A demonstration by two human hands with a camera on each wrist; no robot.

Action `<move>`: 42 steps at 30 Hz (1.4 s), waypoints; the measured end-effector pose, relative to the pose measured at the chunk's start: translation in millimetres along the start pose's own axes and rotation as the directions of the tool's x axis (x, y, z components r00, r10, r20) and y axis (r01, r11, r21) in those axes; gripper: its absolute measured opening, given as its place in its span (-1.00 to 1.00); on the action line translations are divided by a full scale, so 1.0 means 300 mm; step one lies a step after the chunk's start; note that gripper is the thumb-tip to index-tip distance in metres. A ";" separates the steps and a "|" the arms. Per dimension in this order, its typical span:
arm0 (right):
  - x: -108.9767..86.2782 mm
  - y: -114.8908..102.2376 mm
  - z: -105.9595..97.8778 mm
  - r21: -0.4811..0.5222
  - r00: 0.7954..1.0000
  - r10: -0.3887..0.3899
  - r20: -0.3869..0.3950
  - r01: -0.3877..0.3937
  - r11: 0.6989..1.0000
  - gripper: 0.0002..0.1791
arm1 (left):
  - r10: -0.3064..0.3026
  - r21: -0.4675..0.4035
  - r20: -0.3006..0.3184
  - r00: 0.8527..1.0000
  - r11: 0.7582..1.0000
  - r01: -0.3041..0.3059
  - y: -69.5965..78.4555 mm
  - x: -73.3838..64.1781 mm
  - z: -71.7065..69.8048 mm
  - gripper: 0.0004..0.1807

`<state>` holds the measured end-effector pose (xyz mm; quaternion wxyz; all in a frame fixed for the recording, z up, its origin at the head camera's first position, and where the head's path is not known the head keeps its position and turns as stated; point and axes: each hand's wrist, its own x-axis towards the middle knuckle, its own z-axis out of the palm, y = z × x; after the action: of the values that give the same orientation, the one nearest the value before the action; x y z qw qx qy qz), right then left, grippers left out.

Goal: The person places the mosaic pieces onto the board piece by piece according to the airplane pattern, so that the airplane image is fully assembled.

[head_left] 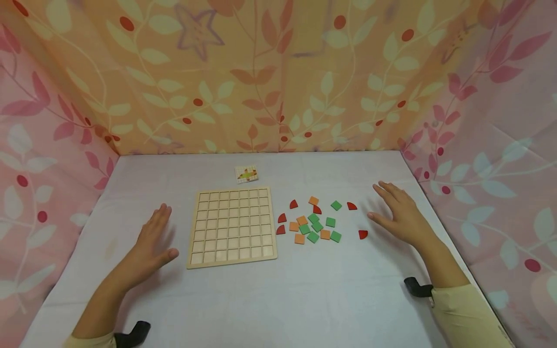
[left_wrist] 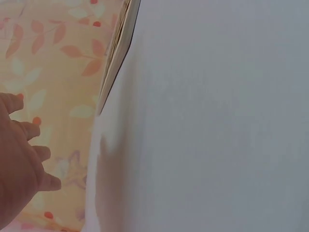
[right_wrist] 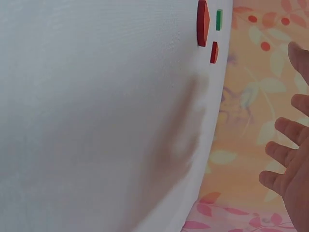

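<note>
My left hand [head_left: 145, 256] hovers over the table left of a wooden grid board [head_left: 230, 227], fingers extended and holding nothing. On the other side, my right hand [head_left: 400, 215] is held above the table with its fingers spread, right of the loose pieces. Those pieces are several green squares [head_left: 330, 222], several orange squares [head_left: 299, 239] and several red quarter-circles [head_left: 363, 234], scattered between the board and the right hand. In the left wrist view the board's edge [left_wrist: 116, 63] shows beyond the left fingers. A red quarter-circle [right_wrist: 203, 24] appears in the right wrist view.
A small picture card [head_left: 246, 174] with a colored pattern on a grid lies behind the board. The white-covered table [head_left: 261, 304] is enclosed by patterned cloth at the back [head_left: 278, 87] and both sides. A black wrist mount [head_left: 417, 287] sticks out at the right sleeve.
</note>
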<state>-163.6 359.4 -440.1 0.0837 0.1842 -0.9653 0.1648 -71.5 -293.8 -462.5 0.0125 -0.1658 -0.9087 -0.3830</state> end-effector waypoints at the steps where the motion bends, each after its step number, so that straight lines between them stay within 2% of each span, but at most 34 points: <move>1: 0.002 0.001 0.002 0.010 1.000 0.006 0.002 -0.006 1.000 -0.07 | 0.004 -0.033 -0.002 1.000 0.999 -0.004 -0.002 0.002 0.004 0.09; 6: 0.018 0.004 0.012 0.072 0.998 0.049 0.027 -0.051 0.996 -0.09 | 0.004 -0.175 -0.002 1.000 0.985 -0.004 -0.016 0.009 0.023 0.01; 11: 0.037 0.000 0.013 0.150 0.991 0.107 0.076 -0.117 0.982 -0.11 | -0.013 -0.308 0.009 1.000 0.951 0.016 -0.020 0.018 0.041 -0.02; 14: 0.047 0.001 0.018 0.191 0.988 0.127 0.088 -0.142 0.971 -0.12 | -0.035 -0.352 0.018 0.999 0.935 0.039 -0.020 0.023 0.051 0.01; 18: 0.063 0.002 0.028 0.238 0.985 0.145 0.094 -0.164 0.957 -0.13 | -0.060 -0.366 0.032 0.998 0.928 0.068 -0.019 0.026 0.060 0.04; 23: 0.087 0.000 0.037 0.278 0.974 0.189 0.125 -0.217 0.936 -0.15 | -0.091 -0.355 0.049 0.995 0.929 0.103 -0.017 0.024 0.069 0.04; 27: 0.102 0.004 0.048 0.312 0.965 0.217 0.148 -0.253 0.916 -0.19 | -0.097 -0.312 0.059 0.993 0.944 0.111 -0.025 0.021 0.077 0.05; 30: 0.109 0.005 0.058 0.342 0.962 0.222 0.159 -0.264 0.902 -0.21 | -0.086 -0.249 0.064 0.994 0.964 0.099 -0.039 0.020 0.084 0.09; 35: 0.116 0.000 0.073 0.382 0.961 0.214 0.174 -0.266 0.885 -0.23 | -0.080 -0.116 0.076 0.994 0.989 0.088 -0.057 0.018 0.097 0.18; 42: 0.118 0.008 0.101 0.419 0.965 0.171 0.196 -0.241 0.876 -0.21 | -0.117 -0.034 0.101 0.988 0.992 0.121 -0.076 0.017 0.117 0.25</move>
<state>-200.1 339.3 -461.1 -0.0524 0.1064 -0.9209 0.3713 -79.7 -282.7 -502.2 -0.0589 -0.1301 -0.9086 -0.3925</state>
